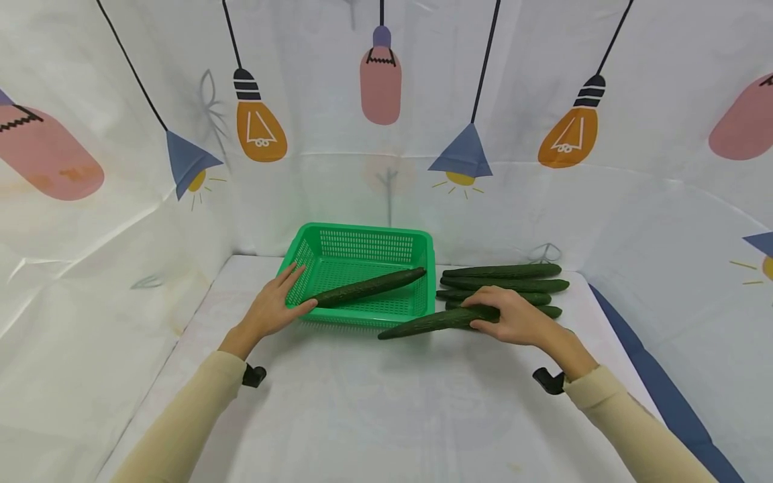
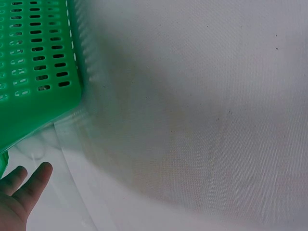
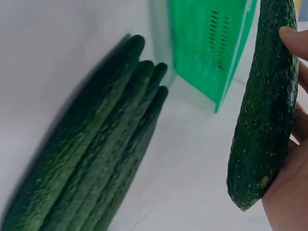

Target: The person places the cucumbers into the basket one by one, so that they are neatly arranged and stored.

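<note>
- The cucumber [image 1: 433,323] is gripped by the right hand [image 1: 513,318], centre right.
- The basket's [image 1: 356,316] left edge is overlapped by the spread-fingered left hand [image 1: 268,310].
- Room is left on the tabletop [image 1: 386,409], lower centre.

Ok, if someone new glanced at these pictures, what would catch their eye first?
Probably the bright green basket at the back of the white table, with one cucumber lying slantwise inside and the left hand at its left front corner. Next, the right hand gripping another cucumber, with four more cucumbers lying right of the basket. Then the colourful printed lamps on the white sheet behind.
</note>
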A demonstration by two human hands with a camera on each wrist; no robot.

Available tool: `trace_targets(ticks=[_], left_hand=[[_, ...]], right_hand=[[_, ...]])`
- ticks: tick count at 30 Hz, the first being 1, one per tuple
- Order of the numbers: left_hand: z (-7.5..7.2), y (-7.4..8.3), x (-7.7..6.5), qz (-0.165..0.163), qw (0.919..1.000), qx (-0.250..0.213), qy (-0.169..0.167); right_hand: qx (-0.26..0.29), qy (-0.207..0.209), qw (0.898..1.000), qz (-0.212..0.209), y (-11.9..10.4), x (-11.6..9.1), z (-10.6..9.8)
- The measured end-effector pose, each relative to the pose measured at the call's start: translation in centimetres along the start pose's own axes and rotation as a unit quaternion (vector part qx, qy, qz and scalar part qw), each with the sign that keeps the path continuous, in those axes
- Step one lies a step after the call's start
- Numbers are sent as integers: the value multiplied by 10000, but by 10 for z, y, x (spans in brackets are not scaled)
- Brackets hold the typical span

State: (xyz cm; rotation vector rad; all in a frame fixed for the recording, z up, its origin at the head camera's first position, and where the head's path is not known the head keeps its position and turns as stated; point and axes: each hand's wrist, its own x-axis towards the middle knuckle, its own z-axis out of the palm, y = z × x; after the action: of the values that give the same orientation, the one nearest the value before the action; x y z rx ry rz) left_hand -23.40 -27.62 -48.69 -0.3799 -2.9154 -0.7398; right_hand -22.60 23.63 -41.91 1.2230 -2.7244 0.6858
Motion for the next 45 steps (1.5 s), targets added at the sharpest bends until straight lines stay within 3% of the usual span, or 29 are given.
trace_targets(ticks=[7, 17, 24, 45], left_hand=[[0, -1, 1, -14, 10000, 15, 6], [-1, -1, 1, 1, 10000, 12, 33], [0, 0, 3, 27, 10000, 23, 20], [3, -2, 0, 37, 10000, 41, 44]], right_hand=[[166, -82, 9998, -11, -6, 20, -4], [491, 156, 9987, 31, -3, 42, 2], [627, 6, 9973, 376, 0, 52, 7], [680, -805, 9925, 619, -6, 95, 14]])
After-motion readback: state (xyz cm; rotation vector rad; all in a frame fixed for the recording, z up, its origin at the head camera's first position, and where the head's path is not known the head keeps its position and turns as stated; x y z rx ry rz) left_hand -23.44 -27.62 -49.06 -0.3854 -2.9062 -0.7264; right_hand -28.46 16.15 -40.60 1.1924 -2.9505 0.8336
